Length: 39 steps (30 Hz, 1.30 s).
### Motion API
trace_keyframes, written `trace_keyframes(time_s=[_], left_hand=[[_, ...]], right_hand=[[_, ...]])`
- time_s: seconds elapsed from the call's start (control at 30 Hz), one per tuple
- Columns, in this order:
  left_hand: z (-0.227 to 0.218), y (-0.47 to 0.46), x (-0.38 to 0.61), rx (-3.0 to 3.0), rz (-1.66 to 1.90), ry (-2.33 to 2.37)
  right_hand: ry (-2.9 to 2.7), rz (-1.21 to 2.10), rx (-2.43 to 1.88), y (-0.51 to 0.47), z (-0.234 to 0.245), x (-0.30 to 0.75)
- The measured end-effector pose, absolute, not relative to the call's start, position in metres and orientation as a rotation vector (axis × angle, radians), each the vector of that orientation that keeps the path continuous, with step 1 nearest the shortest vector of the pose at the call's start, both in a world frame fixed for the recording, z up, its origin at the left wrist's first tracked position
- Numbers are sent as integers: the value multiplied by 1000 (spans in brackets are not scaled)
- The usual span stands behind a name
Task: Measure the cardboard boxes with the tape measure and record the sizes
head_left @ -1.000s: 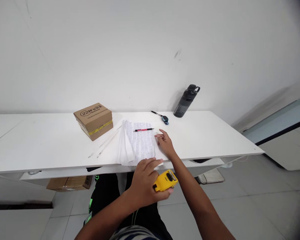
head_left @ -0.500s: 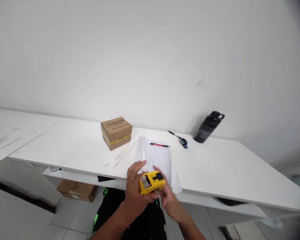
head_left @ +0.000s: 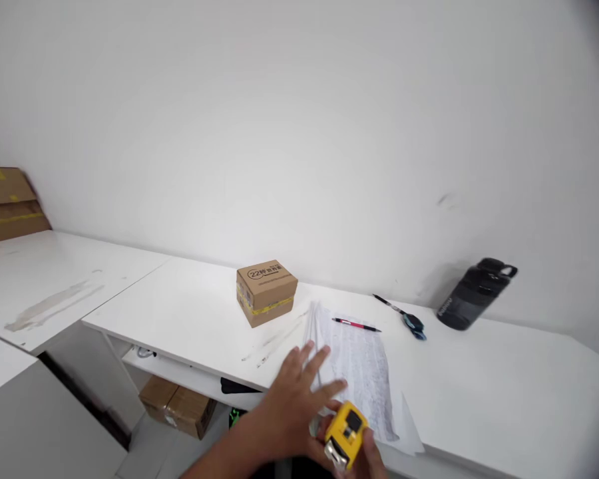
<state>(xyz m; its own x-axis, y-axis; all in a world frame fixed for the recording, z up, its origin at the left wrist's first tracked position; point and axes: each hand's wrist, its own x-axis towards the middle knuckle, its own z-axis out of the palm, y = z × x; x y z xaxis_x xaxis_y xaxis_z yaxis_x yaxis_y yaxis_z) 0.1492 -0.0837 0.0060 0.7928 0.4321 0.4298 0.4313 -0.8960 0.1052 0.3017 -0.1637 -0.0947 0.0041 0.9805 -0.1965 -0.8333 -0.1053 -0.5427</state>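
Note:
A yellow tape measure point(head_left: 346, 434) sits low in the view, just in front of the white desk's point(head_left: 180, 313) near edge. My left hand point(head_left: 294, 406) holds it from the left, thumb against its side and fingers spread over the printed papers point(head_left: 359, 362). Only a few fingers of my right hand point(head_left: 372, 461) show, under the tape measure at the bottom edge. A red pen point(head_left: 355, 324) lies on the far end of the papers.
A small cardboard box point(head_left: 266, 291) stands behind the papers to the left. A dark water bottle point(head_left: 472, 295) leans by the wall, with a black pen point(head_left: 385, 303) and a small blue object point(head_left: 413, 324) beside it. Cardboard boxes point(head_left: 180, 406) lie under the desk; more boxes point(head_left: 4, 203) at far left.
The view has swung left and up, so the desk sits lower and to the right. My right hand left the papers and came to the tape measure, which turned in my hands.

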Motion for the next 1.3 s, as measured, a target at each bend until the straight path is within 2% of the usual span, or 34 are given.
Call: trace_keyframes(time_s=[0.1,0.3,0.4,0.77,0.87,0.97,1.1,1.17,1.3], left_hand=[[25,-42,137,2913,579,898],[56,73,125,2704,714,1584],[55,98,120,2561,728,1732],[55,41,65,2663,620,1378],[50,8,49,2672,631,1279],[45,-18,42,2596,701,1243],[30,-25,46,2165,1017,1252],[16,-20,52,1783,1239,1214],[-7,-11,65,1327,1472,1110]], right_hand=[[-305,1757,-664,-164,-94,302],[-179,1824,-676,-176,-123,309],[-191,1852,-680,-185,-130,308],[-264,1844,-757,-193,-109,292],[-417,1876,-670,-182,-84,298],[-648,1889,-552,-155,-36,306],[-1166,1466,-741,-91,46,298],[-1387,1134,-948,-54,77,281],[-1870,563,-1328,3,96,240]])
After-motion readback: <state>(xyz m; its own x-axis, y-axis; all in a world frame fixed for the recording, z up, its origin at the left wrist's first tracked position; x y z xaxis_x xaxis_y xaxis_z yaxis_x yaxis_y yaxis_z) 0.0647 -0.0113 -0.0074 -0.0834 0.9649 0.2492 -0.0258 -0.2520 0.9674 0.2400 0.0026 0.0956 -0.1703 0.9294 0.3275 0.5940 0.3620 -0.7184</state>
